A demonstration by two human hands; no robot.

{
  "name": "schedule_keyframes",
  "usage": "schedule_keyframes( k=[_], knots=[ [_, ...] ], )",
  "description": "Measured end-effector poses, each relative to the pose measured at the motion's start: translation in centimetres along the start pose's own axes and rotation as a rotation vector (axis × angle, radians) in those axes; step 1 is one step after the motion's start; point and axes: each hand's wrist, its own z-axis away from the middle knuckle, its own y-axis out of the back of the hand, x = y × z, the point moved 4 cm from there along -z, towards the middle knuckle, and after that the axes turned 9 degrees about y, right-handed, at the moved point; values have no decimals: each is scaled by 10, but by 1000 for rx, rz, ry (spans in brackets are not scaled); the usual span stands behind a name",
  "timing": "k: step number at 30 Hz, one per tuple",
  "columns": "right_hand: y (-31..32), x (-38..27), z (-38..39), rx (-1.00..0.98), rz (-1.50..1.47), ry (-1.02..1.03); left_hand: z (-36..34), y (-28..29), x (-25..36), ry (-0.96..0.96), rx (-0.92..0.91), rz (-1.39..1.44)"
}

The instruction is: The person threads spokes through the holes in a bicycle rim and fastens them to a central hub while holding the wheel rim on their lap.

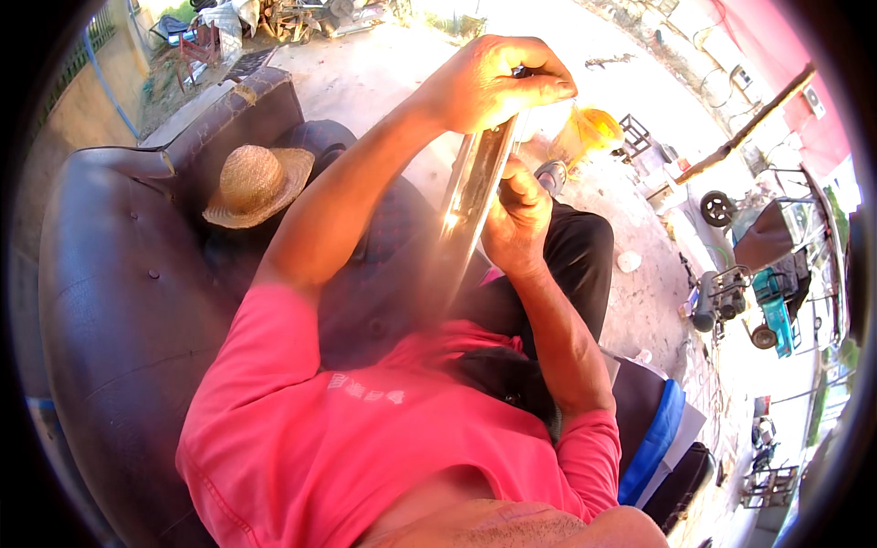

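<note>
Pale, gritty ground (630, 301) glares in sunlight beyond a padded brown sofa (119, 301), its smooth, leather-like cover dimpled by round buttons and worn rough along the arm. On the sofa sits a straw hat (254, 180), coarsely woven, with a domed crown and curved brim. Both hands meet one long, narrow strip (477, 187), glossy and straight-edged, its flat face throwing back light; it slants in front of the chest, the lower end dissolving into blur. Thumb and bent fingers of the left hand (498, 84) are clamped on its top end. Just below, the right hand (519, 219) curls against the strip's edge; its fingertips are partly hidden, so whether it grips cannot be told. Soft pink cloth forms the shirt (393, 438). Past the hands stands a crumpled, glowing yellow bag (589, 135); farther right, a round black wheel (717, 209).
</note>
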Motion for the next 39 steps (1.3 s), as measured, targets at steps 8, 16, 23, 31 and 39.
schedule_keyframes(
  k=[8,16,23,31,39],
  knots=[
    [4,-10,-53,-40,107,-17,-37,18,-15,125,27,47],
    [18,5,-57,134,59,-106,-28,-4,-5,264,-223,96],
    [2,-28,-20,145,-104,-93,-27,-10,1,172,-261,55],
    [-3,-8,-9,252,-433,-32,-34,-34,0,105,-267,34],
    [-5,-12,-6,147,-521,-94,-28,-30,8,130,-276,74]
  ],
)
